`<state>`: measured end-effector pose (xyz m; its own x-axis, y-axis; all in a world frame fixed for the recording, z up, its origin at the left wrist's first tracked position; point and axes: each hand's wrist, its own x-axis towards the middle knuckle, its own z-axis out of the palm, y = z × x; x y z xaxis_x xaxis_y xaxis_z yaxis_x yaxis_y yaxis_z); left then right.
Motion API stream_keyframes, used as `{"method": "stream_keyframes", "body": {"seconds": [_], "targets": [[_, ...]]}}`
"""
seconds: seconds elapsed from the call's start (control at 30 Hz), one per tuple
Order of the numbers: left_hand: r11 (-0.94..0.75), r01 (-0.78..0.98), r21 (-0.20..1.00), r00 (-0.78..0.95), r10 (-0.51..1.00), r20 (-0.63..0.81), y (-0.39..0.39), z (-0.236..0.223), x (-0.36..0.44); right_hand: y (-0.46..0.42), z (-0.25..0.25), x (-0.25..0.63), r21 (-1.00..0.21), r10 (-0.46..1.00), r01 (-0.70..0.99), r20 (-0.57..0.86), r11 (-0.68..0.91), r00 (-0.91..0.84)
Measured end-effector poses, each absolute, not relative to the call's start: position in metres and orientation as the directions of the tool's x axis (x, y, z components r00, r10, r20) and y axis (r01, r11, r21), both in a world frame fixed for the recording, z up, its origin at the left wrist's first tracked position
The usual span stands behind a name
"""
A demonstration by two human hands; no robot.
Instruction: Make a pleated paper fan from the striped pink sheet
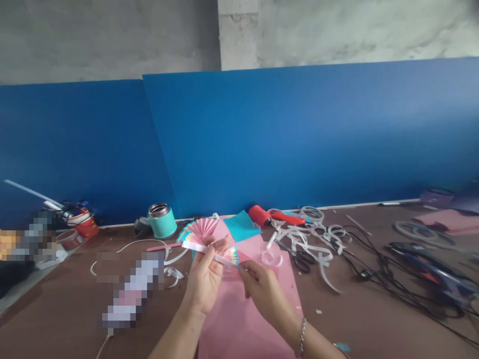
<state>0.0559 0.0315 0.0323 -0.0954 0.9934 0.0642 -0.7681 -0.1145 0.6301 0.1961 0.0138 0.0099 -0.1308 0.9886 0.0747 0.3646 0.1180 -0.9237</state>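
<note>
A pleated paper fan (204, 228), pink with multicoloured edges, is held up in front of me over the pink paper. A white strip (194, 246) runs across it, slanting down to the right. My left hand (205, 276) grips the fan and strip near the middle, thumb on top. At the strip's right end, my right hand (262, 286) is closed in a pinch, its fingertips partly hidden. Beneath both hands lie pink paper sheets (247, 319), with a teal sheet (243, 226) just behind.
Curled white strips (299, 239), scissors (302, 260) and a red spool (259, 215) lie right of the paper. A dark tool (430, 271) with black cables is farther right. Left are a teal cup (162, 222), a pixelated object (132, 291) and a red bucket (84, 223). Blue panels (299, 139) stand behind.
</note>
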Motion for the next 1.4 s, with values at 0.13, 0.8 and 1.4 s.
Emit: {"method": "stream_keyframes", "body": {"seconds": [0.13,0.8,1.4], "targets": [[-0.121,-0.785,0.607,-0.082,0.992,0.091,0.032,0.030,0.053,0.011,0.007,0.195,-0.937,0.986,0.330,0.064,0.112,-0.155],[-0.108,-0.774,0.623,-0.125,0.992,0.017,0.035,0.031,0.058,0.004,0.001,0.193,-0.913,0.972,0.349,0.161,0.213,-0.173],[-0.165,-0.695,0.700,-0.108,0.986,0.126,0.024,0.032,0.065,0.007,-0.001,0.191,-0.967,0.983,0.186,0.158,0.173,-0.094]]}}
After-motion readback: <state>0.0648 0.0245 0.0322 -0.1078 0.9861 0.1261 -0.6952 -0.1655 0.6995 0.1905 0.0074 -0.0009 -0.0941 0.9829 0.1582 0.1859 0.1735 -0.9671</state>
